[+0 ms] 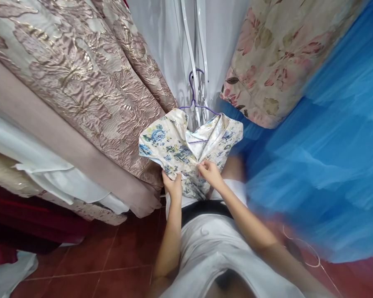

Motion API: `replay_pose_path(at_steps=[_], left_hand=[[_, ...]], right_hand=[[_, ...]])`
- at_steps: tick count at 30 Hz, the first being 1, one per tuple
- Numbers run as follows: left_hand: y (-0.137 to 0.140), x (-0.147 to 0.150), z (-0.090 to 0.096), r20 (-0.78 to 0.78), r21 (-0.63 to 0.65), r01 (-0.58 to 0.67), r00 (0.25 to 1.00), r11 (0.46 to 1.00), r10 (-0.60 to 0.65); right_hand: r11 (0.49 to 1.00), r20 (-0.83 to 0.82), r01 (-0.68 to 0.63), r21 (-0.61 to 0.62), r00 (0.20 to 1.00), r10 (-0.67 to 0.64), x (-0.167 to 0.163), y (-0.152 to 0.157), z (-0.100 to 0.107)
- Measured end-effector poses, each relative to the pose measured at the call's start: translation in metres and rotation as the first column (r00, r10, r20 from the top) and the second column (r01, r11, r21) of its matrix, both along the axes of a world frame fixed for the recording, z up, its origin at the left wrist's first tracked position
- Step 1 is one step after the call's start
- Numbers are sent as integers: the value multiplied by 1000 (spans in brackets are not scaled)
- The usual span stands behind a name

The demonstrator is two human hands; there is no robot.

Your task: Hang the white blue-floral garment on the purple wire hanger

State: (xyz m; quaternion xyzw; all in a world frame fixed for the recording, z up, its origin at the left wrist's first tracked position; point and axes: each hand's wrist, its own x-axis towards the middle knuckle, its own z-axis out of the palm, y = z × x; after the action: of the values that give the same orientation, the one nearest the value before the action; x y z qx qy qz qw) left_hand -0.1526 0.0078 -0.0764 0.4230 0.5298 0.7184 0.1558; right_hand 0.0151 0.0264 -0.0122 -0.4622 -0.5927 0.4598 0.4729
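A cream dress with blue flowers [177,153] hangs on a purple hanger [193,89] in front of me, its lower part near my lap. My left hand [173,185] grips the side of the dress, with the thumb on the front and the fingers partly behind the cloth. At the bottom of the V neckline, my right hand [209,171] pinches the front edge of the dress between thumb and fingers. Any small fastener under those fingertips is hidden.
Pink brocade garments [81,78] hang at left. White fabric [155,37] with glossy straps hangs behind the hanger. At right are a floral cloth [267,62] and a large blue tulle skirt [313,165]. A white cord [313,258] lies on the red tiled floor [124,256].
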Motion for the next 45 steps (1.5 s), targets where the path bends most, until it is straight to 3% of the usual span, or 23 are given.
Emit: replay_pose_path(at_steps=[2, 3, 5, 8, 13, 16, 23, 27, 30, 33, 35, 37, 39, 41, 43, 45], left_hand=[[-4, 3, 4, -145, 130, -232, 957, 964, 250], [-6, 8, 7, -216, 196, -253, 931, 947, 293], [-8, 23, 13, -399, 239, -87, 899, 967, 180], [-3, 49, 21, -523, 140, 204, 846, 969, -102], [10, 69, 27, -467, 73, 225, 869, 972, -166], [5, 71, 26, -450, 74, 255, 871, 964, -196], [-9, 84, 16, -442, -62, 354, 828, 933, -344], [-9, 81, 19, -410, -107, 400, 816, 910, -407], [-3, 67, 54, -407, 59, 313, 875, 948, -264], [15, 45, 119, -447, 247, 188, 892, 951, -60], [35, 31, 166, -575, 288, 253, 817, 924, -45], [55, 19, 201, -750, 190, 371, 652, 909, -109], [72, 13, 220, -865, 63, 424, 475, 903, -162], [81, 12, 226, -905, 21, 427, 392, 904, -164], [84, 11, 228, -898, 79, 414, 424, 907, -116], [86, 4, 233, -857, 184, 365, 514, 913, -33]], right_hand=[[1000, -82, 3, -24, 997, -5, 2, -5, -2], [1000, -111, 14, -25, 994, -17, 3, -9, -3], [999, -147, 42, -3, 988, -42, 6, -15, -3], [998, -169, 42, 52, 985, -32, 8, -22, 0], [996, -220, 47, 72, 975, -30, 7, -22, 12], [993, -272, 86, 81, 960, -61, 5, -10, 36], [935, -240, 128, 330, 969, -48, -8, 51, 135], [930, -184, 80, 360, 983, -13, -6, 63, 156], [934, -171, 56, 353, 985, 6, 2, 54, 154], [932, -158, 37, 362, 987, 22, 10, 45, 152], [931, -152, 25, 365, 988, 34, 12, 43, 152], [933, -153, 21, 360, 987, 37, 11, 46, 151], [935, -166, 41, 351, 986, 19, 8, 52, 146], [936, -188, 78, 344, 982, -13, 2, 57, 138], [938, -196, 100, 333, 980, -35, -4, 58, 126], [946, -163, 94, 311, 986, -44, -10, 54, 113]])
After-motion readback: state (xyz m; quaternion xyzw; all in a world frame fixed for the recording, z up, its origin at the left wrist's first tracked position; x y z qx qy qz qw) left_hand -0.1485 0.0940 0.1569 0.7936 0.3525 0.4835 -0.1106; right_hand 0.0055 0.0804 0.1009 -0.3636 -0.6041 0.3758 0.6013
